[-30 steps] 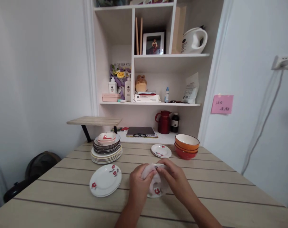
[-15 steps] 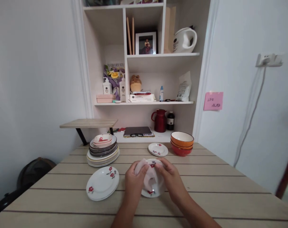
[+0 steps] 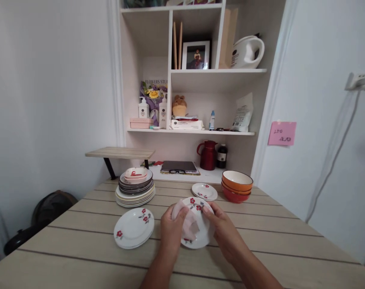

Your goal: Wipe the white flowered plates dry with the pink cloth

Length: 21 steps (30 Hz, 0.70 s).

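A small white plate [image 3: 204,226] with red flowers is held up over the table, its face tilted toward me. My right hand [image 3: 220,220] grips its right rim, thumb on the face. On the left rim, my left hand [image 3: 172,224] is closed around a thin pale pink cloth [image 3: 191,226], which lies against the plate's face. My left fingers behind the plate are hidden. To the left rest larger flowered plates [image 3: 133,228], stacked. Just beyond my hands lie small flowered plates [image 3: 204,192], also stacked.
A tall stack of plates [image 3: 135,197] topped by pink dishes stands back left, near a small raised wooden shelf [image 3: 120,153]. Orange and red bowls [image 3: 237,186] are nested at back right. Behind the wooden table [image 3: 89,265], a laptop [image 3: 179,166] and red jug [image 3: 208,155] sit in the cabinet.
The view has swung slightly left, so everything appears further right. The plate has turned in my hands, its upper flowers now uncovered, and my right thumb sits further right along its rim.
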Each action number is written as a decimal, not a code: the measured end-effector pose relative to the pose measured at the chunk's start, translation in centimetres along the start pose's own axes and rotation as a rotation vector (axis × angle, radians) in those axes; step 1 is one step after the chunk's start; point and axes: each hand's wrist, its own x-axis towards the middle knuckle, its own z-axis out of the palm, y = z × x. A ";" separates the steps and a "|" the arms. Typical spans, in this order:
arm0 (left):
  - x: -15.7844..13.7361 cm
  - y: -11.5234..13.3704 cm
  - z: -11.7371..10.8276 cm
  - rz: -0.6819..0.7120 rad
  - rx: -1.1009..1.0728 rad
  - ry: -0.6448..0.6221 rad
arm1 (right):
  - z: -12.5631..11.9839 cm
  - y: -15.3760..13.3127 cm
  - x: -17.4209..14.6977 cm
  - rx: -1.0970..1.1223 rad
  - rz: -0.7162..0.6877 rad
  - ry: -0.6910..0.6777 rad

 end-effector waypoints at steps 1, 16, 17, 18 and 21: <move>0.0 0.1 0.0 0.005 0.003 -0.003 | -0.2 -0.3 0.0 -0.059 -0.024 -0.013; 0.1 -0.3 -0.2 0.100 0.161 -0.161 | -1.2 -1.8 -0.2 -0.601 -0.268 -0.175; 0.1 -0.2 -0.2 0.093 0.147 -0.169 | -1.1 -1.9 -0.3 -0.601 -0.279 -0.167; 0.0 -0.2 -0.1 0.083 0.129 -0.175 | -1.1 -1.9 -0.3 -0.593 -0.293 -0.152; 0.0 0.0 -0.1 0.039 0.081 -0.188 | -0.7 -1.5 -0.4 -0.545 -0.328 -0.081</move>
